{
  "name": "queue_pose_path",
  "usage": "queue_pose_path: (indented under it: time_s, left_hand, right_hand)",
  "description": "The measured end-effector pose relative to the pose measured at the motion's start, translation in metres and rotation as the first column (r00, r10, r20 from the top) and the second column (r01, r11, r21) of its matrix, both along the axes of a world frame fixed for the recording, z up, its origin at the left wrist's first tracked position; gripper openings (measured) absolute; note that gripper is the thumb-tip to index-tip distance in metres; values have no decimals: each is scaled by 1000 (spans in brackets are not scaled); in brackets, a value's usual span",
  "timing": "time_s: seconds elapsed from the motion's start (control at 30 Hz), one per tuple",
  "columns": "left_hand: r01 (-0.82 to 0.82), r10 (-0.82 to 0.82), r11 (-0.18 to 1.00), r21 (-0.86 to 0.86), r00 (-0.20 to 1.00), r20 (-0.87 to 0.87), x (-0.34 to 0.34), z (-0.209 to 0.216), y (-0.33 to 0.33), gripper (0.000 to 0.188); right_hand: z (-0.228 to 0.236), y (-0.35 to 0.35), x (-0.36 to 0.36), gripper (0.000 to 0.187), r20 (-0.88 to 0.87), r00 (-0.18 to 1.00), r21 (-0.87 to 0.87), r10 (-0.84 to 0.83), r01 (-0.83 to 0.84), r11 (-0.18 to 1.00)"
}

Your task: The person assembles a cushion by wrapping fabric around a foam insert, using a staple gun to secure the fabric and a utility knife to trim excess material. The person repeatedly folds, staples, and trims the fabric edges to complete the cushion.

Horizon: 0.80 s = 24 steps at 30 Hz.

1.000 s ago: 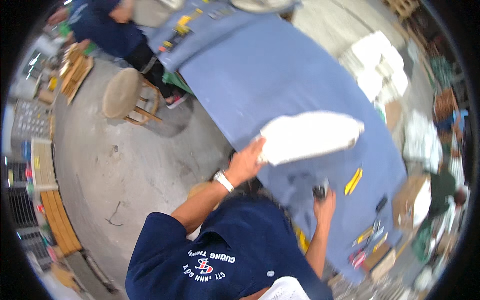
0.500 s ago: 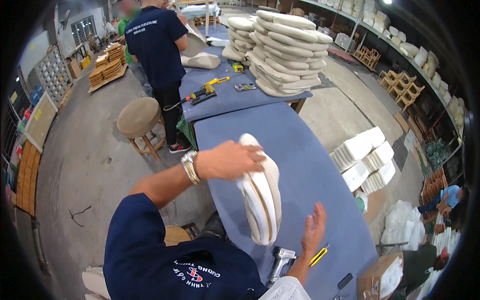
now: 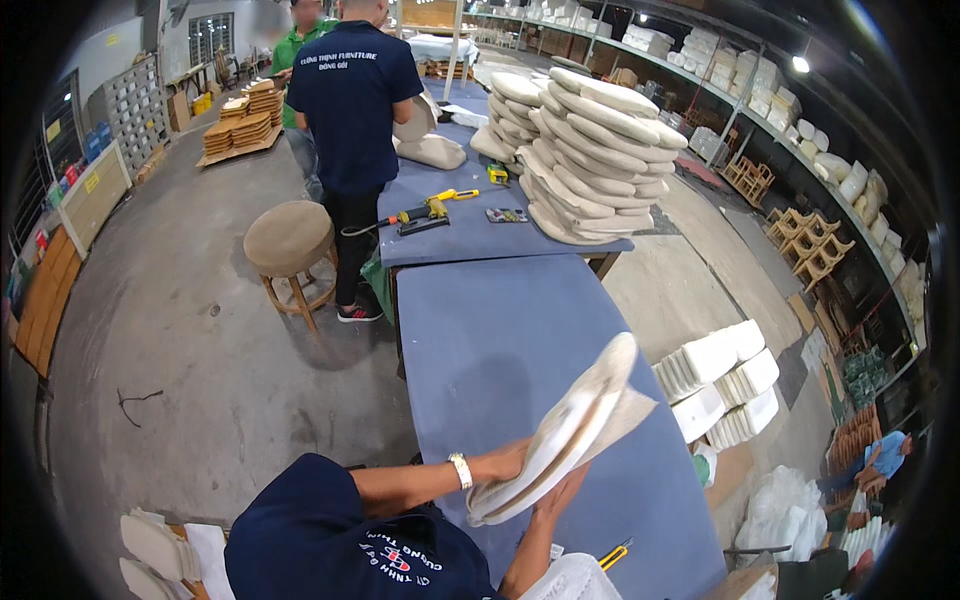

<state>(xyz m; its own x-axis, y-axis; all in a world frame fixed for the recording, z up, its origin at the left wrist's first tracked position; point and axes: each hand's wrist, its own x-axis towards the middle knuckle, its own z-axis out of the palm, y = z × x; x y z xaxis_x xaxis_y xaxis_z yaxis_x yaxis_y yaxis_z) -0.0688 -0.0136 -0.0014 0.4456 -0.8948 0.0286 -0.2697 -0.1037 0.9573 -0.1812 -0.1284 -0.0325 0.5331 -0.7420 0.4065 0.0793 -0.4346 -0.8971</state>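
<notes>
A beige seat cushion (image 3: 572, 425), with layered edges of white padding and fabric, is held up on edge and tilted above the near blue table (image 3: 500, 330). At its lower left side, my left hand (image 3: 510, 461) is closed on it, the fingers partly out of sight. My right hand (image 3: 562, 492) grips it from the right and below, with its fingertips hidden behind the cushion. A loose flap of fabric sticks out at the cushion's right side. Close to my right forearm, a yellow utility knife (image 3: 615, 553) lies on the table.
On the far table stand tall stacks of beige cushions (image 3: 600, 150), with a yellow-and-black staple gun (image 3: 425, 217) nearby. A round stool (image 3: 290, 240) is left of the tables, beside a co-worker in navy (image 3: 350, 110). White foam pads (image 3: 715, 385) are stacked to the right.
The cushion has swung from nearly upright to a slant, its far end now pointing right. My left hand moved down and nearer; my right hand, open and apart before, now grips the cushion.
</notes>
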Motion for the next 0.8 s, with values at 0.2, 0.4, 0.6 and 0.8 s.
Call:
queue_pose_path:
  time_s: [0.2,0.4,0.6,0.8]
  left_hand:
    - [84,-128,950,302,983,129,38,106,-10,49]
    - [51,27,899,435,985,-170,35,-30,-16,89]
    - [-114,159,974,198,960,-229,11,-32,-17,63]
    - [-267,269,963,27,961,-62,5,-6,-35,71]
  right_hand:
    - [50,19,-3,61,-31,999,99,-33,36,994]
    - [-21,20,-6,52,-340,938,390,69,74,918]
    - [-23,20,-32,50,-443,896,206,0,101,973]
    - [-39,-54,-132,43,-611,711,-30,-346,416,909]
